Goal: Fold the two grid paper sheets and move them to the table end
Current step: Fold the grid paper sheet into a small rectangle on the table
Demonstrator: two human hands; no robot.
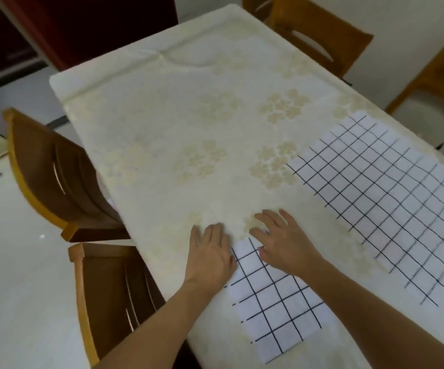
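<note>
A folded grid paper sheet (pixel 274 312), white with black lines, lies on the near part of the table. My left hand (pixel 211 251) rests flat on its far left corner, fingers apart. My right hand (pixel 282 241) presses palm down on its far right corner, fingers spread. A second grid paper sheet (pixel 391 198) lies flat and unfolded to the right, apart from both hands and reaching the table's right edge.
The table (pixel 188 123) carries a cream cloth with a pale flower pattern. Two wooden chairs (pixel 55 179) (pixel 109 294) stand at its left side. Two more chairs (pixel 319 35) (pixel 439 86) stand beyond the far right edge.
</note>
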